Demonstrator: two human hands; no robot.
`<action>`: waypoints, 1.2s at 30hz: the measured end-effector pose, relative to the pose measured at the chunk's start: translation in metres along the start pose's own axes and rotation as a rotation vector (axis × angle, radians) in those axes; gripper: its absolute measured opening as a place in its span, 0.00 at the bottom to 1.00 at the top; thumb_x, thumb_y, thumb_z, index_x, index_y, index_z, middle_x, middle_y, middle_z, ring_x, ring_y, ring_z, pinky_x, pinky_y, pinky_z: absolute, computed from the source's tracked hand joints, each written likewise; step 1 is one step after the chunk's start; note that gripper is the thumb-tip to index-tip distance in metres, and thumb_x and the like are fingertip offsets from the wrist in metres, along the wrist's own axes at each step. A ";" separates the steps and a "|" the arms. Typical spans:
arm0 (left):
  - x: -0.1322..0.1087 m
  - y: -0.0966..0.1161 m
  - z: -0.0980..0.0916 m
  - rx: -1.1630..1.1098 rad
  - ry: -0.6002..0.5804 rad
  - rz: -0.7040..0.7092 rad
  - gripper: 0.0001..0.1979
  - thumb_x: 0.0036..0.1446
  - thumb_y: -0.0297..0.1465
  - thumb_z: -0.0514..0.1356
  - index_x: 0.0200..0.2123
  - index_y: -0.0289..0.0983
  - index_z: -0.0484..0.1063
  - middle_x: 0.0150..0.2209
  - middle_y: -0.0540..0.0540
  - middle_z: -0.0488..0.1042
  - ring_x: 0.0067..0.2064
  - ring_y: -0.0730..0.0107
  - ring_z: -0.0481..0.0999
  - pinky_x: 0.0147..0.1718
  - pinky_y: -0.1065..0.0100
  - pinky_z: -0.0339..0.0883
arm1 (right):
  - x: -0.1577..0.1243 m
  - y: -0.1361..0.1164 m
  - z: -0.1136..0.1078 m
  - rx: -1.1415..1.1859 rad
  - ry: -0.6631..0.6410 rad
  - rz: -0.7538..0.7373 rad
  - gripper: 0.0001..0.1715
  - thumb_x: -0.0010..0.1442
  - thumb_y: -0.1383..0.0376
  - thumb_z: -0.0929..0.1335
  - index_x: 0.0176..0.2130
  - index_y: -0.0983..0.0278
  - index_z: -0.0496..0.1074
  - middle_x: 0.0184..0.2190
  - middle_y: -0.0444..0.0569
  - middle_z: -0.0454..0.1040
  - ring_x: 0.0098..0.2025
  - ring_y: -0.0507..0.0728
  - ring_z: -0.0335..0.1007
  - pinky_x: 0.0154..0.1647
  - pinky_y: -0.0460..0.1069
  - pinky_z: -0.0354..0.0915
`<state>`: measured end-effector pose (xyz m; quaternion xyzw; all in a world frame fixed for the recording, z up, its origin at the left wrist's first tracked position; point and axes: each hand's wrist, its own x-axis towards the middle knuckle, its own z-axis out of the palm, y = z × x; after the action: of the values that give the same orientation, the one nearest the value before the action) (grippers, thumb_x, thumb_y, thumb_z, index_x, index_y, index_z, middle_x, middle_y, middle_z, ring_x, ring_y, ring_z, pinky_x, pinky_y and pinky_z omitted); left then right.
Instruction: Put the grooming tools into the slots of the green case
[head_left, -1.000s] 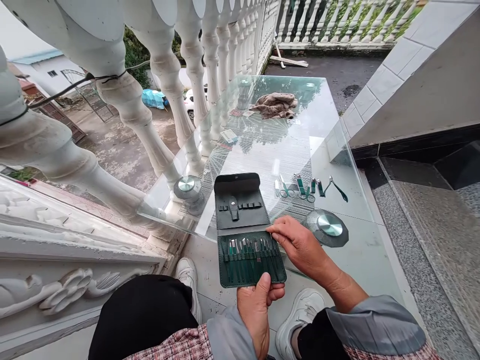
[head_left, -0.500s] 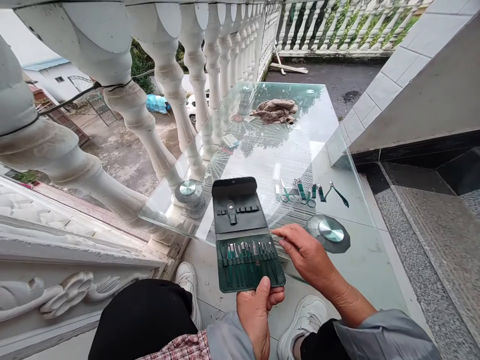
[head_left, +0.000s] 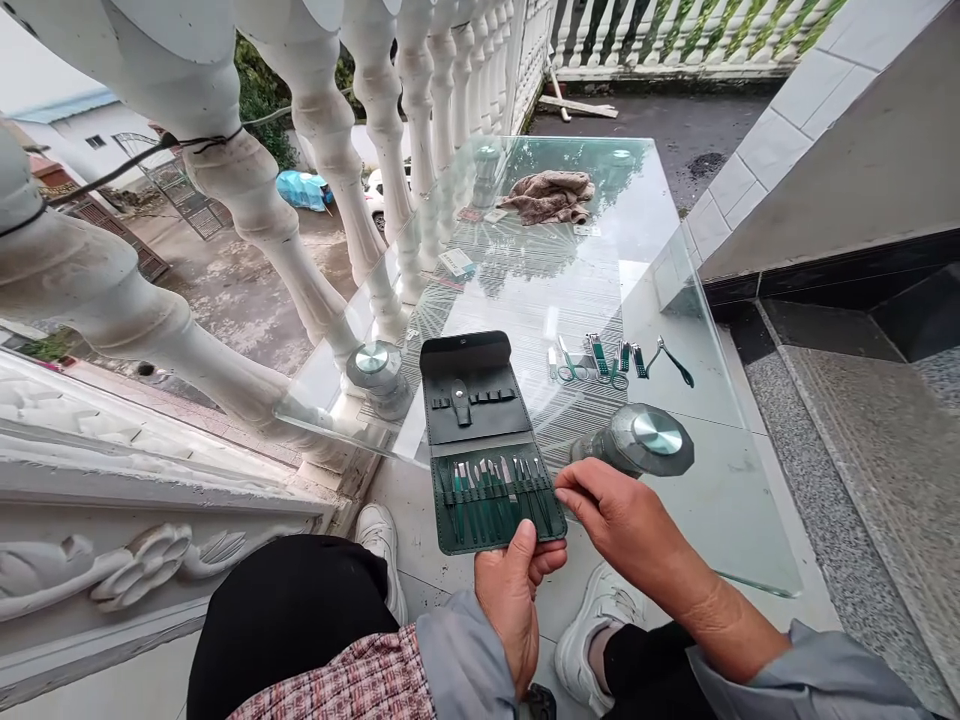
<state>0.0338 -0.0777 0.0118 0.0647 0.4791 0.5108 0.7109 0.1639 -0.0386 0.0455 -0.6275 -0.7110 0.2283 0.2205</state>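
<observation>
I have the left hand [head_left: 511, 590] pinching the manicure case [head_left: 486, 430] at the glass table's [head_left: 720, 430] near edge, slim tools [head_left: 480, 490] slotted, upper loops [head_left: 495, 396] unfilled, nail clippers [head_left: 597, 354] out, right hand's [head_left: 630, 525] fingers narrow, hold unclear.

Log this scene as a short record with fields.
Left hand: gripping the bottom edge of the manicure case, thumb on top
Right hand: fingertips at the case's right edge; contact unclear
Case: unfolded, slim green-handled tools strapped in its lower panel
Surface beyond: glass table
On table: scissors, nail clippers and a nipper, right of the case
Far end: crumpled brown cloth
Left side: white balusters
</observation>
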 end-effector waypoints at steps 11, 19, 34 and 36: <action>-0.002 -0.001 0.002 -0.012 -0.107 0.047 0.18 0.39 0.38 0.71 0.24 0.28 0.74 0.29 0.43 0.76 0.30 0.71 0.74 0.33 0.70 0.70 | -0.034 -0.016 0.021 0.032 0.024 -0.089 0.13 0.62 0.69 0.58 0.33 0.62 0.70 0.28 0.46 0.67 0.32 0.52 0.64 0.33 0.48 0.61; 0.001 -0.004 0.001 -0.020 -0.092 0.042 0.18 0.37 0.36 0.71 0.30 0.29 0.75 0.31 0.43 0.77 0.31 0.68 0.76 0.34 0.68 0.71 | -0.036 -0.019 0.015 0.041 0.072 -0.050 0.14 0.62 0.68 0.57 0.37 0.63 0.71 0.30 0.48 0.66 0.34 0.54 0.64 0.35 0.50 0.63; 0.004 -0.005 0.000 0.016 -0.051 0.045 0.16 0.34 0.33 0.72 0.27 0.29 0.75 0.29 0.43 0.76 0.29 0.71 0.74 0.32 0.69 0.71 | -0.034 -0.015 0.020 -0.050 0.076 -0.003 0.13 0.61 0.68 0.58 0.39 0.62 0.69 0.33 0.49 0.67 0.36 0.55 0.65 0.35 0.50 0.63; 0.005 -0.007 -0.001 0.028 -0.058 0.049 0.16 0.35 0.33 0.72 0.27 0.29 0.75 0.29 0.43 0.76 0.30 0.71 0.74 0.33 0.69 0.71 | -0.031 -0.016 0.021 -0.057 0.082 0.011 0.11 0.60 0.68 0.58 0.37 0.62 0.69 0.33 0.48 0.67 0.36 0.55 0.65 0.35 0.50 0.62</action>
<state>0.0377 -0.0772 0.0043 0.1010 0.4637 0.5191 0.7109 0.1427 -0.0721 0.0372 -0.6464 -0.7040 0.1835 0.2302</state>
